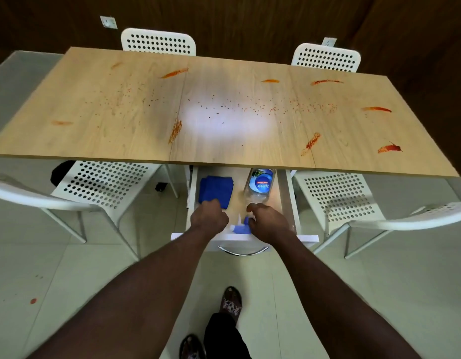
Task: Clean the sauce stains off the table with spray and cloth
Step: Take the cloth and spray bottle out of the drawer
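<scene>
Now standing at near side of wooden table [224,141], both arms down into open white drawer [286,193] under its near edge. Pinching near edge of folded blue cloth [215,187] with left hand [210,216], fingers curled on the fabric, a flap raised over the knuckles. Gripping spray bottle [259,185] with right hand [269,222], thumb and fingers curled round the neck just behind blue trigger head [241,226]. Cloth at left of drawer, bottle on its side at right, base tucked under tabletop, label up, trigger end toward drawer front. Well apart, bare drawer bottom between. Seeing red-orange sauce stains [175,72] all over tabletop: long smears near far edge, right end and middle, fine specks across centre. Noting four white perforated chairs [158,42], two on far side, two on near side flanking drawer. Curved metal handle [243,251] on drawer front. Red spot [33,301] on pale floor at left. Patterned sandals [232,301] below.
</scene>
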